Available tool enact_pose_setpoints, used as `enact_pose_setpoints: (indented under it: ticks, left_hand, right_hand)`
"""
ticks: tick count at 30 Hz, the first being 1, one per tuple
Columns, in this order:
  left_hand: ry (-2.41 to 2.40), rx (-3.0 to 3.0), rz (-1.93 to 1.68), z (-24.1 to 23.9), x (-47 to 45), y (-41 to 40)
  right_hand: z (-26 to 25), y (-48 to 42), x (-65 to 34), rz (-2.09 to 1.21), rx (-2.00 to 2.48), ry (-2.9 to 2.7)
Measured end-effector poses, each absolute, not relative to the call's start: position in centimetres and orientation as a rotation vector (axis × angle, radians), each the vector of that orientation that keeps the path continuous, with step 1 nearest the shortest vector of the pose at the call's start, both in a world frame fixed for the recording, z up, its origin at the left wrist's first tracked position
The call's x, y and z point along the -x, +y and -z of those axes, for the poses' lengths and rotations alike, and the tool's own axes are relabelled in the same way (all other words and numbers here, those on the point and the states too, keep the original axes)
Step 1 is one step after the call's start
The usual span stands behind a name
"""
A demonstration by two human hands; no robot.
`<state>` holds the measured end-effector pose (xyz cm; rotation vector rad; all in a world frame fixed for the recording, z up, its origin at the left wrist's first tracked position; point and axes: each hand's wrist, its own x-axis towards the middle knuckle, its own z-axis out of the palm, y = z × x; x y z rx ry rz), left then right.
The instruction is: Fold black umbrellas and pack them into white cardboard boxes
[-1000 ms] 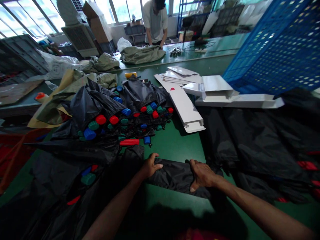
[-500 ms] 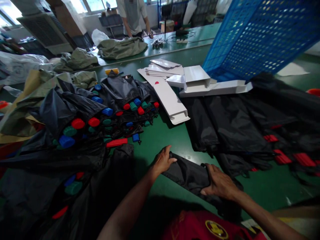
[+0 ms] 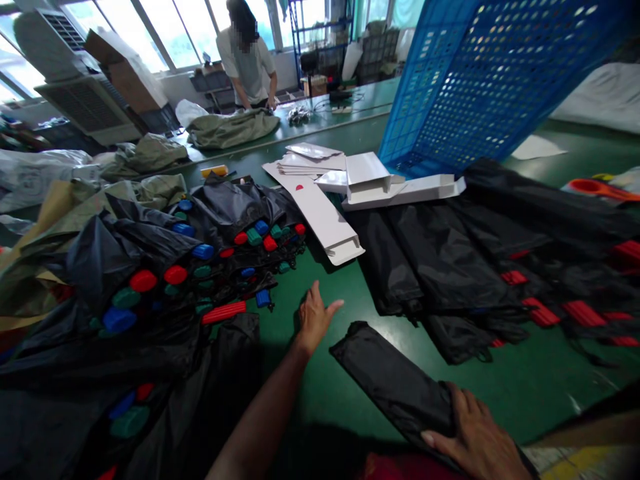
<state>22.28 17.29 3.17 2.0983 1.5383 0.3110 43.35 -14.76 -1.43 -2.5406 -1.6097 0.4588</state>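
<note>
My right hand (image 3: 473, 437) grips the near end of a folded black umbrella (image 3: 390, 380) that lies slanted on the green table (image 3: 350, 293). My left hand (image 3: 315, 319) hovers open above the table just left of the umbrella's far end, fingers apart and holding nothing. To its left lies a big heap of black umbrellas with red, blue and green handles (image 3: 165, 267). A row of folded black umbrellas with red handles (image 3: 475, 267) lies to the right.
Flat white cardboard boxes (image 3: 325, 200) lie at mid table. A tilted blue plastic crate (image 3: 480, 80) stands at the back right. Another person (image 3: 247, 60) works on olive fabric (image 3: 230, 127) at the far table. Olive and tan cloth (image 3: 75, 200) is piled at left.
My left hand has let go of the folded umbrella and lifted away with fingers spread. My right hand has drawn the umbrella toward me and to the right. The view has swung right.
</note>
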Motion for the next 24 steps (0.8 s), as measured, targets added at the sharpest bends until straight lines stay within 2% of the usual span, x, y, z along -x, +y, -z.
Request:
enact_pose_setpoints:
  ticks: [4, 7, 10, 16, 24]
  left_hand:
    - [1.702, -1.941, -0.5, -6.3, -27.4, 25.4]
    - [1.714, -2.035, -0.508, -7.6, -30.4, 28.9]
    - [1.706, -2.117, -0.434, -7.4, -31.8, 30.1]
    - [1.701, -2.153, -0.339, -6.1, -30.7, 28.2]
    - [1.692, -2.281, -0.316, -5.4, -23.1, 20.0]
  right_hand:
    - [2.3, -16.6, -42.8, -0.245, 2.685, -1.42]
    - [2.2, -16.9, -41.6, 0.006, 2.709, -1.453]
    - [1.7, -16.5, -40.3, 0.112, 2.608, -1.597]
    - [0.3, -15.4, -38.9, 0.007, 2.626, -1.64]
    - [-0.4, -15.6, -40.5, 0.069, 2.601, -1.777]
